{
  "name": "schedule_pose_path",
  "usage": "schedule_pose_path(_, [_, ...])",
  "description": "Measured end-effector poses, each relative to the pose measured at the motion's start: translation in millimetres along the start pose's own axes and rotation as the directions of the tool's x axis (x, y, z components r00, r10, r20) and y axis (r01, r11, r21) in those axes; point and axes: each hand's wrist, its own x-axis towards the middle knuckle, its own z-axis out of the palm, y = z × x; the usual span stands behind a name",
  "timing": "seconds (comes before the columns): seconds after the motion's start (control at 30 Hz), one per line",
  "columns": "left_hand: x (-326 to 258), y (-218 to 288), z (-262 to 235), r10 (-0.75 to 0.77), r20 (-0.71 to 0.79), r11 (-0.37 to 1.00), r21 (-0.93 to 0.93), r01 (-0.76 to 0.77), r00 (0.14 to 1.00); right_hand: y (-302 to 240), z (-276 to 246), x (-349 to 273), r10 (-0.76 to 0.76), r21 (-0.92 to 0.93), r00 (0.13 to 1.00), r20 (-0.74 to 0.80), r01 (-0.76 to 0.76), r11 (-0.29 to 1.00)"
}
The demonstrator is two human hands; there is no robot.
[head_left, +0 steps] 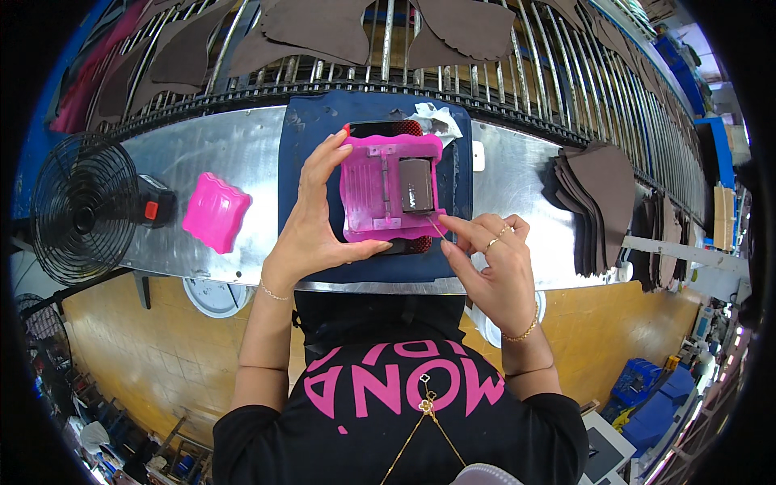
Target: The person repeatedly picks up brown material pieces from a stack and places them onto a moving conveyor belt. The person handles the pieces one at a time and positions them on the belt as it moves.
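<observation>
My left hand (318, 206) spans a pink plastic tray (364, 186), with its fingers at the far left corner and its thumb along the near edge. In the tray sit a dark brown block (416, 184) with a pale mark and, to its left, a thin metal bar. My right hand (493, 255) pinches a thin stick (437, 227) at the tray's near right corner, its tip beside the block. A black and red thing (396, 128) shows from under the tray, mostly hidden. All this rests on a dark blue mat (311, 117).
A pink scalloped lid-like piece (217, 212) and a black fan (85, 206) are on the metal table (259, 137) at left. Brown cut pieces (594, 202) are stacked at right. A rod conveyor (388, 48) carrying brown pieces runs behind. Crumpled white material (440, 121) lies on the mat.
</observation>
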Motion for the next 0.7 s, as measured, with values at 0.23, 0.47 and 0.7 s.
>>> schedule_pose_path(0.23, [-1,1,0,-0.001,0.006,1.0,0.007,0.001,1.0,2,5,-2,0.015,0.025,1.0,0.015,-0.015,1.0])
schedule_pose_path(0.47, [0,-2,2,0.005,-0.004,1.0,-0.002,-0.005,1.0,5,11,-2,-0.053,-0.07,0.999,-0.001,0.053,0.996])
schedule_pose_path(0.7, [1,-1,3,0.002,0.0,1.0,-0.015,-0.002,1.0,7,19,-4,-0.143,-0.142,0.988,-0.063,0.132,0.981])
